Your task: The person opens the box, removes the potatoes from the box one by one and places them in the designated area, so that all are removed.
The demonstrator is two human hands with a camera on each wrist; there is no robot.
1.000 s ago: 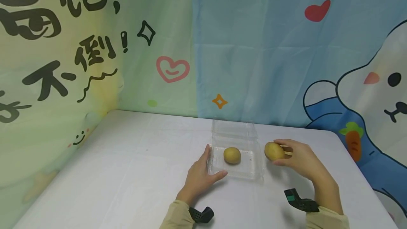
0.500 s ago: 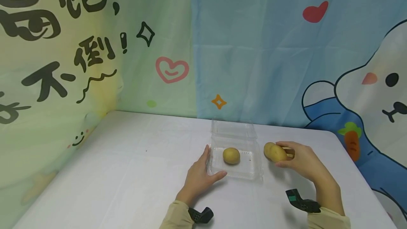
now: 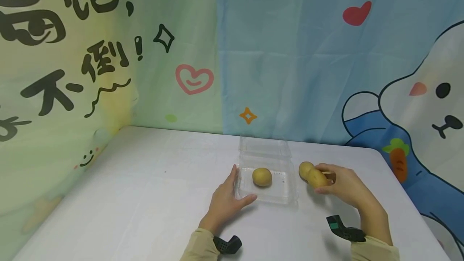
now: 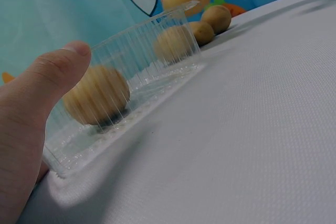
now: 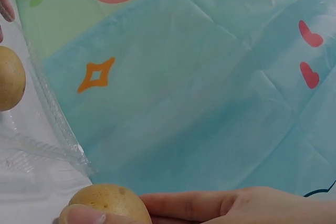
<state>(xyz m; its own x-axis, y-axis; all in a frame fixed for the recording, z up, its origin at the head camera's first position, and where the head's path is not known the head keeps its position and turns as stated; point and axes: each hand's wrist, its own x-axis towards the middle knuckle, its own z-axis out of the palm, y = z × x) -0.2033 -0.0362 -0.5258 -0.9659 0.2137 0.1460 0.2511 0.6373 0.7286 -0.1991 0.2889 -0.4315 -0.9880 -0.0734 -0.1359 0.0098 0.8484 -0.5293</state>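
Observation:
In the head view my right hand (image 3: 344, 182) pinches a yellow-brown potato (image 3: 317, 178) between thumb and fingers, to the right of a clear plastic box. Behind it lies another potato (image 3: 305, 168), and the left wrist view has more loose potatoes (image 4: 216, 19) below that hand. The hinged box (image 3: 279, 196) stands with its lid (image 3: 266, 148) folded back. Inside it sits one potato (image 3: 262, 177), left of centre. My left hand (image 3: 224, 200) rests at the box's near left corner, fingers straight along the left side, thumb extended against the front wall (image 4: 142, 45).
A white-covered table (image 3: 163, 196) carries everything and ends at a printed cloth backdrop (image 3: 282, 92). The box lid reaches close to that back edge. Each wrist wears a black camera mount (image 3: 227, 245).
The potato in my right hand has shifted slightly right and toward me, showing more of the potato behind it. My left hand and the box have stayed put.

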